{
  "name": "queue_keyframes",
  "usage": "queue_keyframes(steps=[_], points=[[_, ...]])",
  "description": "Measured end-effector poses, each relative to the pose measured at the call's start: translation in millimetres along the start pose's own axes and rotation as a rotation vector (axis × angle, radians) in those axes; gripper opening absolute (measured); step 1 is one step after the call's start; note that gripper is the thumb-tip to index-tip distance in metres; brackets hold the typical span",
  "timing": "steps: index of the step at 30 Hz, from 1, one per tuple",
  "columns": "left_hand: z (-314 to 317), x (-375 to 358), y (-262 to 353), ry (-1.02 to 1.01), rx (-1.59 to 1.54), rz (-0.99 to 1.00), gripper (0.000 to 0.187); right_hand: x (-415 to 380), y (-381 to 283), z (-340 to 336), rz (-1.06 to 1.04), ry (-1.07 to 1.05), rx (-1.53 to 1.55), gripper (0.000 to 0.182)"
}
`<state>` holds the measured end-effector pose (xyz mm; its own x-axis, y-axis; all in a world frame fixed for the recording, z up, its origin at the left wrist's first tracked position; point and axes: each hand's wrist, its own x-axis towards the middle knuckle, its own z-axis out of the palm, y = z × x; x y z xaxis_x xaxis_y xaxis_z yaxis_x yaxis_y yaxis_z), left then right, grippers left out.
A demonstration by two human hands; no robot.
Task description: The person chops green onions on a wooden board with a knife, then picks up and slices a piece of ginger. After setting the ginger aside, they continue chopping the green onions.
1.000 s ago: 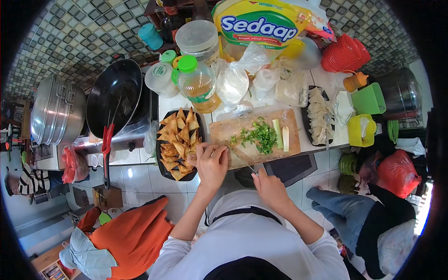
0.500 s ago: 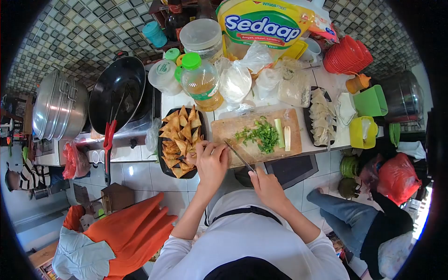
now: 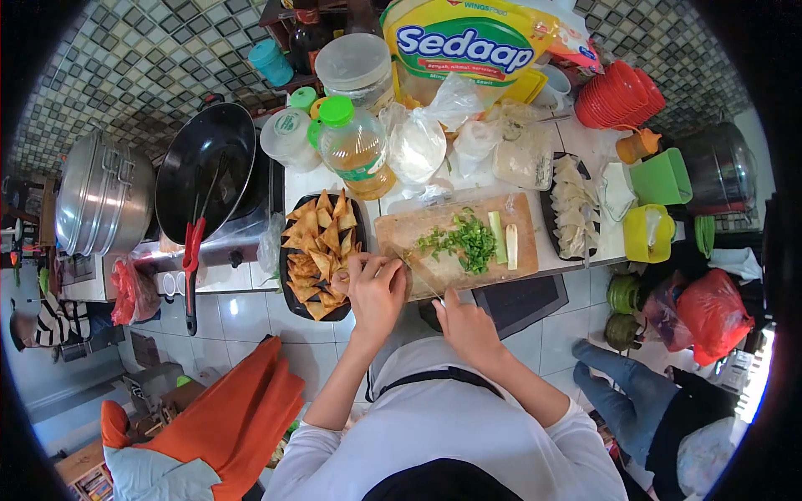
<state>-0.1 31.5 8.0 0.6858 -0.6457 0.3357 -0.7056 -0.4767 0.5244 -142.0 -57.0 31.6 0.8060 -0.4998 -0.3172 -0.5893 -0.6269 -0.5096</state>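
My right hand (image 3: 468, 327) is closed round the handle of a knife (image 3: 436, 296), whose blade points up and left over the near edge of the wooden cutting board (image 3: 401, 224). The blade looks smeared by motion. My left hand (image 3: 378, 288) has its fingers curled together at the board's left corner, close to the knife's tip. Whatever those fingers pinch is hidden. On the board lie a heap of chopped green leaves (image 3: 469, 240), a pale green stalk piece (image 3: 498, 236) and a whitish stalk piece (image 3: 512, 247). Beside my left hand is a black tray of fried triangular pastries (image 3: 321, 219).
An oil bottle (image 3: 355, 150) and bagged white powder (image 3: 416, 150) stand behind the board. A dark plate of pale, uncooked-looking wrappers (image 3: 573, 204) lies right. A black wok (image 3: 209, 171) with red-handled tongs (image 3: 193, 242) sits left. Other people are on both sides.
My right hand and the knife have shifted left, closer to my left hand. My left hand stays at the board's corner. The person in orange at lower left has moved slightly.
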Motion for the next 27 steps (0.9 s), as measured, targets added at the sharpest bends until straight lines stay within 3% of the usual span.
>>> queue_keyframes(steps=[16,27], points=[[-5.3,-0.3,-0.6,0.022,0.055,0.035,0.009,-11.6,10.9,-17.0,0.023,-0.073,0.288,0.036],[-2.9,0.7,-0.7,-0.033,0.062,-0.003,0.008,-12.2,7.2,-7.4,-0.01,-0.05,0.058,0.033]])
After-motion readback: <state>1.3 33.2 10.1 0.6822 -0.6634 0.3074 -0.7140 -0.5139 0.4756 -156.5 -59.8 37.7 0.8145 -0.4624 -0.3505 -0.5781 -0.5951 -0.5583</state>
